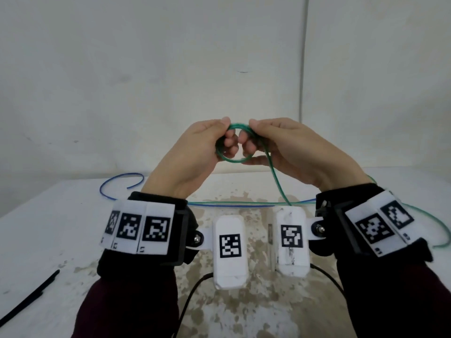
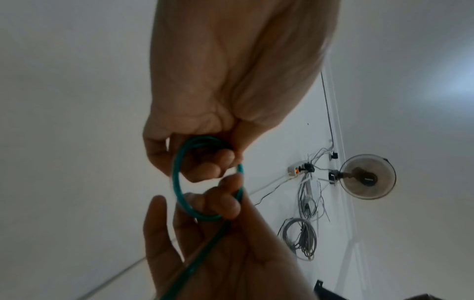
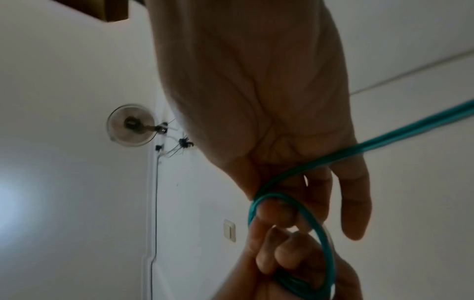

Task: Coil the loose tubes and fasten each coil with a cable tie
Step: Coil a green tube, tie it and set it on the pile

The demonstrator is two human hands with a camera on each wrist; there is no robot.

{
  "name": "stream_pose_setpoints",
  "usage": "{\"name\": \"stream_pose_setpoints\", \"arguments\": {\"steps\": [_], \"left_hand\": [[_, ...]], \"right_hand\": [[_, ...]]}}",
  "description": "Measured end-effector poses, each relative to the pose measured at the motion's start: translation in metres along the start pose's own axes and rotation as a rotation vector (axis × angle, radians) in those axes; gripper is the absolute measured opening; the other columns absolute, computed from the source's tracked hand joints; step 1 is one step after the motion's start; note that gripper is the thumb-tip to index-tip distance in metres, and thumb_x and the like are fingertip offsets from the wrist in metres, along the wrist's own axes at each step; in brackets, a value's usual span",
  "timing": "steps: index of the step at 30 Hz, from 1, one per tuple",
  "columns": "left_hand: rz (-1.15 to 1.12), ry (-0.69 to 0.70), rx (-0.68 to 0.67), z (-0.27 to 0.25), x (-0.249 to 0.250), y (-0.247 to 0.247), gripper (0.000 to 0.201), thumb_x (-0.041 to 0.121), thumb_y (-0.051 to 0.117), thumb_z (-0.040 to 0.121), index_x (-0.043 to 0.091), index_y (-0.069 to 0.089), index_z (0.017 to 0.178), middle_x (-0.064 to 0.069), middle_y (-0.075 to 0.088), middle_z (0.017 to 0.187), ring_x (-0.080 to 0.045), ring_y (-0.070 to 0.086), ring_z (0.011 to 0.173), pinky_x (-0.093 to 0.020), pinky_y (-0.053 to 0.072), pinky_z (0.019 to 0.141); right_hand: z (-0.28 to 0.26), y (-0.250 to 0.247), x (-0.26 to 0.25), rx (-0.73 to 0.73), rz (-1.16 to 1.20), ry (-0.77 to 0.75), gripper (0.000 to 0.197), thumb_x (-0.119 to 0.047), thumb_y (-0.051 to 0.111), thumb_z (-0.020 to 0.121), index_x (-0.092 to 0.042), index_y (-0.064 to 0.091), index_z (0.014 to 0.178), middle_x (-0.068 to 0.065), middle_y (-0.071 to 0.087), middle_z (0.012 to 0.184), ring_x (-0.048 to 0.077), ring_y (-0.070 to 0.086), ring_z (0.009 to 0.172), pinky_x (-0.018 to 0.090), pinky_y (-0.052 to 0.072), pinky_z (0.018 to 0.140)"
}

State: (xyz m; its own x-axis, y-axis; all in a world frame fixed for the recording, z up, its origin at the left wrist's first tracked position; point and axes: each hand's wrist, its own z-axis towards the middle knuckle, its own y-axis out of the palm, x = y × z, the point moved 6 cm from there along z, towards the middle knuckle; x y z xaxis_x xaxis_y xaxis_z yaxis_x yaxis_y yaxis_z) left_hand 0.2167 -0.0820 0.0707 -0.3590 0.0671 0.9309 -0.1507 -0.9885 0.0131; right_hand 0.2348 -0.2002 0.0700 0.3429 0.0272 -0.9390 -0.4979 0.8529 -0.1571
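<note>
Both hands are raised above the table and hold a small coil of green tube [image 1: 233, 160] between them. My left hand [image 1: 195, 152] pinches the coil's left side, thumb on top and fingers curled through the ring [image 2: 177, 182]. My right hand [image 1: 280, 147] pinches the coil's right side [image 3: 325, 243], its little finger stretched out under the ring. The tube's loose tail [image 1: 278, 184] drops from the right hand to the table, then runs off behind the right wrist. A blue tube [image 1: 114, 181] lies curved on the table at the back left. A black cable tie [image 1: 29, 298] lies at the front left.
The white table [image 1: 48, 240] has brownish stains in its middle. It stands against a pale wall [image 1: 146, 69]. Black camera cables [image 1: 192, 296] hang below my wrists. The wrist views look upward at a wall fan [image 2: 366, 176] and bundled wires [image 2: 300, 237].
</note>
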Motion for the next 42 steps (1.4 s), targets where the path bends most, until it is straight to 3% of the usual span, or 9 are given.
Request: {"name": "stream_pose_setpoints", "arguments": {"steps": [4,9,15,18,21,25,31,36,42], "left_hand": [[-0.085,-0.025,-0.038,-0.001,0.003,0.000,0.035,0.014,0.031,0.102,0.009,0.046,0.071,0.000,0.044,0.058,-0.015,0.045,0.055,-0.027,0.041,0.065],[0.127,-0.086,-0.174,-0.007,-0.004,0.005,0.036,0.027,0.039,0.100,0.004,0.055,0.078,-0.003,0.035,0.062,-0.013,0.050,0.052,-0.024,0.046,0.066],[-0.155,0.014,-0.081,-0.003,0.003,0.001,0.038,0.019,0.034,0.102,0.011,0.045,0.067,0.002,0.032,0.055,-0.011,0.040,0.051,-0.021,0.040,0.062],[-0.143,-0.001,-0.097,-0.002,0.002,0.006,0.035,0.025,0.036,0.100,0.007,0.049,0.073,0.000,0.033,0.055,-0.015,0.038,0.050,-0.022,0.038,0.058],[-0.009,0.014,-0.121,-0.002,0.000,0.010,0.038,0.028,0.035,0.102,0.007,0.048,0.072,0.001,0.033,0.056,-0.013,0.034,0.048,-0.019,0.036,0.055],[-0.112,0.078,-0.060,-0.002,0.005,-0.002,0.036,0.018,0.032,0.103,0.008,0.045,0.072,0.004,0.037,0.056,-0.010,0.030,0.052,-0.017,0.033,0.056],[-0.080,-0.009,-0.199,-0.008,0.003,0.007,0.036,0.019,0.030,0.102,0.009,0.046,0.070,0.002,0.031,0.055,-0.012,0.032,0.051,-0.020,0.035,0.055],[0.096,0.112,-0.096,-0.007,0.011,0.002,0.036,0.022,0.032,0.104,0.009,0.046,0.073,0.005,0.029,0.057,-0.013,0.018,0.056,-0.026,0.019,0.058],[0.101,0.130,-0.126,-0.008,0.016,0.004,0.031,0.011,0.033,0.102,0.007,0.046,0.075,0.012,0.040,0.053,-0.008,0.022,0.051,-0.016,0.023,0.051]], "right_hand": [[-0.001,0.000,-0.005,-0.023,0.116,-0.044,0.035,-0.020,0.036,0.102,-0.008,0.053,0.074,0.001,0.036,0.055,0.016,0.042,0.062,0.023,0.051,0.074],[-0.002,0.002,0.000,-0.085,-0.116,0.000,0.033,-0.022,0.040,0.101,-0.010,0.053,0.074,-0.001,0.033,0.059,0.010,0.036,0.055,0.017,0.038,0.059],[-0.004,0.000,-0.005,-0.068,0.107,-0.034,0.038,-0.021,0.032,0.103,-0.008,0.055,0.076,-0.001,0.048,0.054,0.016,0.056,0.065,0.025,0.051,0.078],[-0.003,-0.001,-0.006,-0.046,0.113,-0.048,0.039,-0.024,0.033,0.103,-0.012,0.047,0.068,-0.005,0.030,0.052,0.013,0.036,0.055,0.018,0.038,0.060],[-0.003,0.002,-0.005,-0.042,0.002,-0.042,0.039,-0.024,0.035,0.103,-0.012,0.046,0.067,-0.007,0.029,0.050,0.012,0.028,0.052,0.022,0.028,0.058],[0.000,0.002,-0.007,-0.019,0.071,-0.076,0.037,-0.021,0.033,0.103,-0.008,0.055,0.077,-0.004,0.040,0.053,0.012,0.042,0.056,0.020,0.043,0.066],[-0.003,0.000,-0.006,-0.055,0.013,-0.045,0.034,-0.022,0.034,0.103,-0.010,0.051,0.076,-0.003,0.028,0.056,0.011,0.031,0.054,0.019,0.030,0.058],[-0.004,0.006,-0.010,-0.039,-0.028,-0.090,0.029,-0.021,0.037,0.102,-0.012,0.055,0.081,-0.009,0.041,0.056,0.010,0.042,0.060,0.017,0.045,0.066],[-0.003,0.003,-0.015,0.017,-0.061,-0.136,0.029,-0.019,0.038,0.102,-0.011,0.057,0.082,-0.001,0.045,0.063,0.010,0.048,0.064,0.021,0.049,0.067]]}}
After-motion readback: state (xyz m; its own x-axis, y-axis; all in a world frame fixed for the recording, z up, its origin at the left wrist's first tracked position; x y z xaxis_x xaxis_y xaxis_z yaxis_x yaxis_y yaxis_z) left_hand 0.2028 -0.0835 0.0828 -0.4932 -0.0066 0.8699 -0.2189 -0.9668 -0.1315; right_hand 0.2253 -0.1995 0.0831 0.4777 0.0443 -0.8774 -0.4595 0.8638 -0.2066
